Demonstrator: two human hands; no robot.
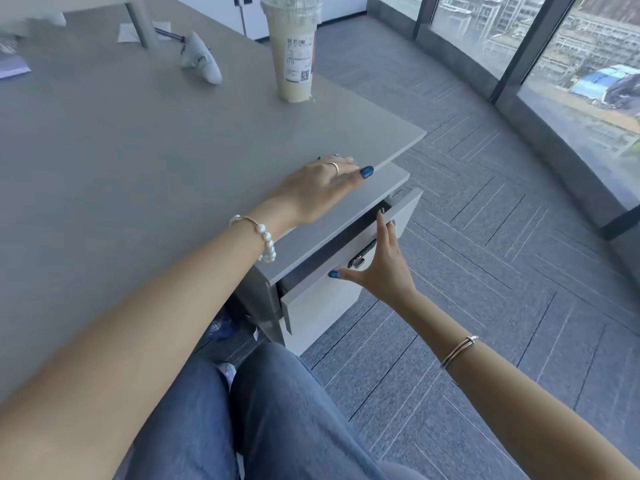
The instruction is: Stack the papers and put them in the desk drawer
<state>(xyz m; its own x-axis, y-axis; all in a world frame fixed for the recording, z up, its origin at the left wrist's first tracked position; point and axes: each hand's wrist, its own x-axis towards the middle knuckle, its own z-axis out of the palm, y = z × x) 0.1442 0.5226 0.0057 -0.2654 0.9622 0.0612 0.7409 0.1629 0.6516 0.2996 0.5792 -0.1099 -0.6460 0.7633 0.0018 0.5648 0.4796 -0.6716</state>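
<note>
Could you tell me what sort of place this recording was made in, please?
Most likely an upper-floor office: a grey desk over a drawer pedestal, grey carpet tiles, and floor-to-ceiling windows looking down on buildings. A takeaway drink cup stands on the desk.

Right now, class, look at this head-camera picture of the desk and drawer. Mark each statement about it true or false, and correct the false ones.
1. The drawer is partly open. True.
2. The right hand rests flat on the desk top. False: its spread fingers are against the drawer front, beside the handle.
3. The left hand lies on the desk near its edge. True.
4. The left hand holds a stack of papers. False: it is open and holds nothing.
5. A lidded drink cup stands upright on the desk. True.
6. The cup stands inside the drawer. False: it is on the desk top, beyond the left hand.
</note>
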